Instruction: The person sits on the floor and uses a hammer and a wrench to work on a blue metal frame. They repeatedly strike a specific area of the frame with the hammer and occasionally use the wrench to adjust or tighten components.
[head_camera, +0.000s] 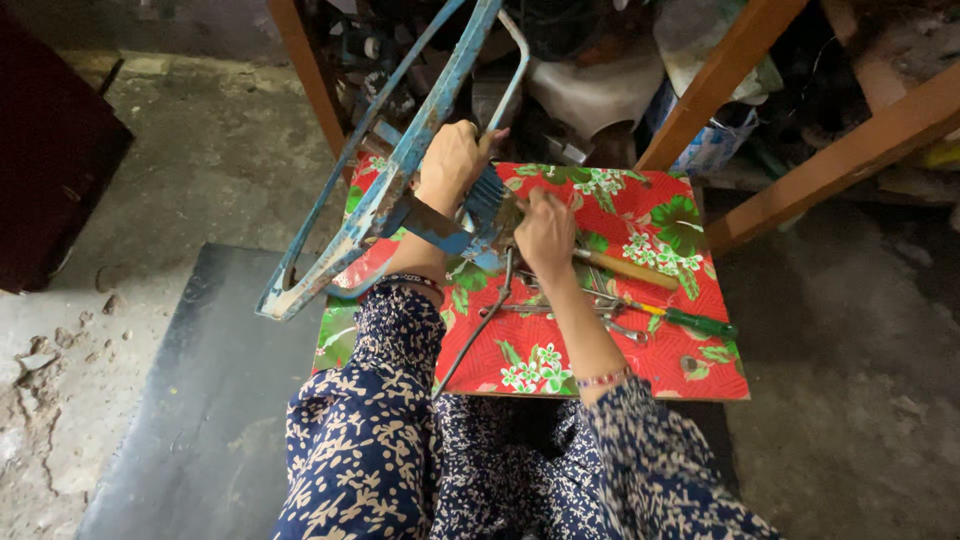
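Note:
A worn blue metal frame (400, 170) leans across the left side of a small table covered in a red floral cloth (660, 360). My left hand (452, 160) grips the frame near a blue comb-like part (484, 195). My right hand (546, 232) is closed at the frame's lower blue bracket (440, 228), pinching something too small to tell. A thin grey cable (480, 325) runs from the frame down toward my lap.
On the cloth lie a wooden-handled tool (628, 269), a green-handled screwdriver (690, 321) and metal wrenches (610, 312). Orange wooden beams (830, 165) and cluttered shelves stand behind. A dark slab (200, 400) lies on the concrete floor at left.

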